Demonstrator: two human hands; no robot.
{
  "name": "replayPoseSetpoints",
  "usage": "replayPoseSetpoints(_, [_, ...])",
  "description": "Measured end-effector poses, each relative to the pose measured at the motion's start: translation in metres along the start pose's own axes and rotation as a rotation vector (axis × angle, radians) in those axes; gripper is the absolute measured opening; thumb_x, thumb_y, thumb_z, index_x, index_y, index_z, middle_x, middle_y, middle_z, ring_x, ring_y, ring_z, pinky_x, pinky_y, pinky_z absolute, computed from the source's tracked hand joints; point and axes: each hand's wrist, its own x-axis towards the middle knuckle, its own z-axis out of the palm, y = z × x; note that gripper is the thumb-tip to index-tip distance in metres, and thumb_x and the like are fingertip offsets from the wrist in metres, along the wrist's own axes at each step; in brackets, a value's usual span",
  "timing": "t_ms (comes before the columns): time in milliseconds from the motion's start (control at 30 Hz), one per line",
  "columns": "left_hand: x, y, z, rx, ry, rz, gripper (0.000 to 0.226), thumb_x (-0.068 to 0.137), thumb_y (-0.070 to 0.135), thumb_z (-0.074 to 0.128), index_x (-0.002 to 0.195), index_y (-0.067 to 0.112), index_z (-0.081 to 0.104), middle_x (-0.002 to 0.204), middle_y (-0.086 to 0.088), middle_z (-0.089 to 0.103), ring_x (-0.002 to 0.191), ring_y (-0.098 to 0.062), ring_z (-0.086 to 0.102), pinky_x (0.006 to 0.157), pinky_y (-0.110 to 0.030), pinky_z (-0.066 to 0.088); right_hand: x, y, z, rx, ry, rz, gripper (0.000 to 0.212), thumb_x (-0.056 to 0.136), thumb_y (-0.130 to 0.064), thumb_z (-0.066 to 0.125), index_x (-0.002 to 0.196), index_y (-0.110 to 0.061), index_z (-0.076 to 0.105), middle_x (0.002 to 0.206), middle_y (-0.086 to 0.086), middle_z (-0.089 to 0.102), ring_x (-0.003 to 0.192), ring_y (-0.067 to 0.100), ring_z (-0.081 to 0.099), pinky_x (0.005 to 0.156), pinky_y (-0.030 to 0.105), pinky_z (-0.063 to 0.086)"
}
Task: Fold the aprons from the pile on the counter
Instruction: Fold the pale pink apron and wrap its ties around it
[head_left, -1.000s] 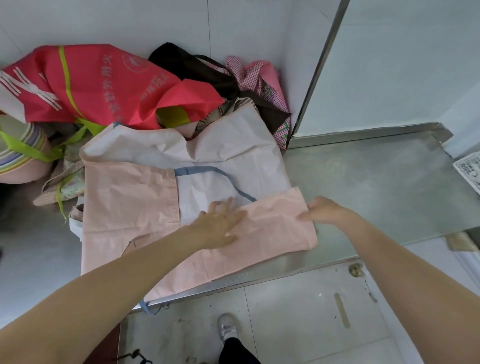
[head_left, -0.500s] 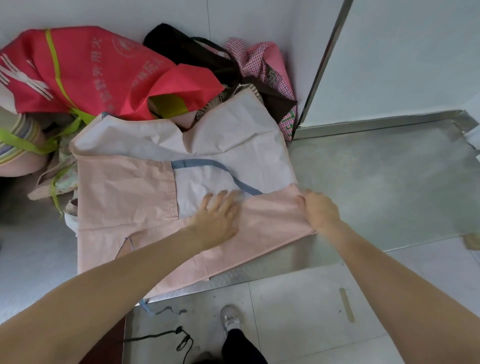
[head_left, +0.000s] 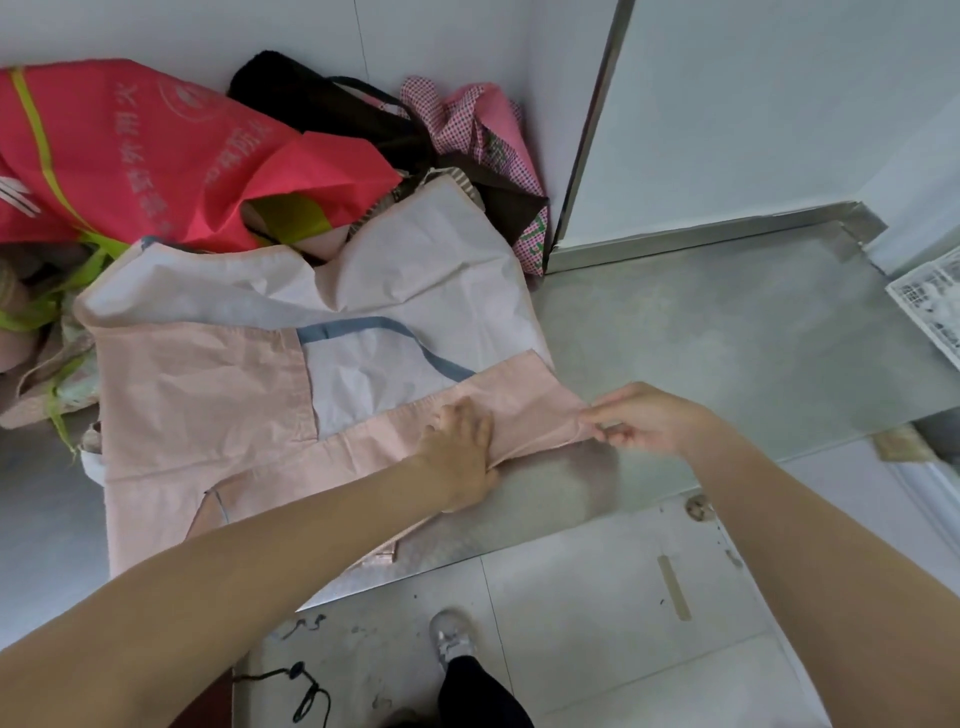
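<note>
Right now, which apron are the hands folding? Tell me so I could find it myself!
Find the steel counter and the heap of cloth in its corner. In front of that heap lies the pale pink apron, spread flat under both hands. Only it has a white underside and a grey-blue strap; the red apron behind is crumpled.

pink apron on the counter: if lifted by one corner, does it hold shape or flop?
Likely flops: the pink apron lies creased and bunches where the right hand pinches its edge. Probably light, thin cloth. May slide on the smooth steel counter, so the left hand pressing it helps.

Both hands (head_left: 460, 452) (head_left: 641, 418) on pink apron (head_left: 208, 405).
</note>
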Motion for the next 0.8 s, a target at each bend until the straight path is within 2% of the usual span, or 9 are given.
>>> replayPoseSetpoints(100, [-0.005, -0.005, 0.0, 0.042, 0.015, 0.026, 0.068, 0.098, 0.041, 0.024, 0.148, 0.006, -0.006, 0.155, -0.019, -0.004, 0.138, -0.038, 0.011, 0.103, -0.046, 0.03, 0.0, -0.012, 0.001, 0.284, 0.006, -0.142, 0.005, 0.087, 0.005, 0.058, 0.084, 0.006, 0.062, 0.073, 0.014, 0.07, 0.063, 0.019, 0.071, 0.06, 0.018, 0.056])
replayPoseSetpoints(200, [-0.009, -0.012, 0.005, 0.102, -0.025, 0.094, 0.069, 0.099, 0.038, 0.025, 0.147, 0.005, -0.012, 0.155, -0.018, -0.015, 0.142, -0.038, -0.004, 0.111, -0.05, 0.017, -0.007, -0.017, -0.007, 0.219, -0.052, -0.155, 0.007, 0.086, 0.011, 0.055, 0.081, 0.011, 0.06, 0.076, 0.016, 0.07, 0.07, 0.021, 0.072, 0.062, 0.017, 0.055])
replayPoseSetpoints(300, [-0.01, -0.017, 0.011, 0.125, -0.062, 0.331, 0.07, 0.098, 0.042, 0.025, 0.148, 0.014, -0.016, 0.153, -0.014, -0.023, 0.141, -0.036, -0.019, 0.115, -0.051, -0.002, -0.007, -0.009, -0.012, -0.306, -0.032, 0.002, 0.016, 0.08, 0.012, 0.062, 0.069, 0.003, 0.056, 0.066, 0.012, 0.057, 0.065, 0.018, 0.061, 0.056, 0.017, 0.05])
replayPoseSetpoints(400, [-0.011, -0.026, 0.015, -0.003, -0.031, 0.371, 0.069, 0.096, 0.055, 0.021, 0.146, 0.032, -0.02, 0.151, -0.002, -0.031, 0.138, -0.027, -0.029, 0.114, -0.048, -0.014, 0.002, -0.013, -0.004, -0.992, 0.154, 0.063, 0.023, 0.076, -0.01, 0.072, 0.065, -0.009, 0.052, 0.065, 0.006, 0.048, 0.07, 0.022, 0.05, 0.054, 0.024, 0.038])
replayPoseSetpoints(433, [-0.011, -0.032, 0.018, -0.02, -0.028, 0.328, 0.067, 0.095, 0.057, 0.019, 0.145, 0.034, -0.02, 0.151, -0.002, -0.032, 0.138, -0.027, -0.03, 0.113, -0.048, -0.015, 0.002, -0.019, 0.007, -1.081, 0.257, -0.011, 0.019, 0.077, -0.018, 0.072, 0.077, -0.008, 0.056, 0.077, 0.008, 0.054, 0.081, 0.025, 0.054, 0.06, 0.026, 0.041])
replayPoseSetpoints(500, [-0.011, -0.043, 0.024, 0.02, -0.02, 0.25, 0.065, 0.096, 0.056, 0.018, 0.146, 0.034, -0.018, 0.151, -0.004, -0.031, 0.138, -0.03, -0.03, 0.113, -0.049, -0.014, 0.005, -0.027, 0.036, -1.195, 0.419, -0.195, 0.047, 0.081, -0.028, 0.068, 0.119, -0.008, 0.05, 0.118, 0.012, 0.051, 0.113, 0.031, 0.048, 0.085, 0.034, 0.044])
replayPoseSetpoints(633, [-0.011, -0.056, 0.036, 0.138, 0.088, 0.225, 0.06, 0.099, 0.048, 0.015, 0.147, 0.028, -0.016, 0.154, -0.003, -0.026, 0.141, -0.026, -0.026, 0.112, -0.045, -0.016, 0.021, -0.012, 0.101, -1.315, -0.001, -0.392, 0.08, 0.077, -0.025, 0.073, 0.144, -0.026, 0.029, 0.149, 0.005, 0.018, 0.136, 0.026, 0.025, 0.108, 0.039, 0.032])
replayPoseSetpoints(733, [-0.026, -0.073, 0.046, 0.198, 0.108, 0.18, 0.057, 0.1, 0.045, 0.012, 0.147, 0.027, -0.015, 0.155, 0.0, -0.023, 0.142, -0.023, -0.023, 0.114, -0.046, -0.012, 0.038, -0.008, 0.102, -1.34, -0.019, -0.259, 0.096, 0.075, -0.024, 0.076, 0.149, -0.028, 0.014, 0.156, -0.001, -0.006, 0.142, 0.028, 0.014, 0.11, 0.044, 0.031])
replayPoseSetpoints(800, [-0.042, -0.097, 0.062, 0.185, 0.133, 0.122, 0.055, 0.098, 0.043, 0.007, 0.148, 0.028, -0.01, 0.156, 0.002, -0.017, 0.144, -0.025, -0.016, 0.115, -0.047, -0.006, 0.048, -0.013, 0.096, -1.334, -0.009, -0.17, 0.098, 0.076, -0.021, 0.074, 0.15, -0.025, 0.01, 0.157, 0.002, -0.005, 0.141, 0.03, 0.019, 0.109, 0.04, 0.033])
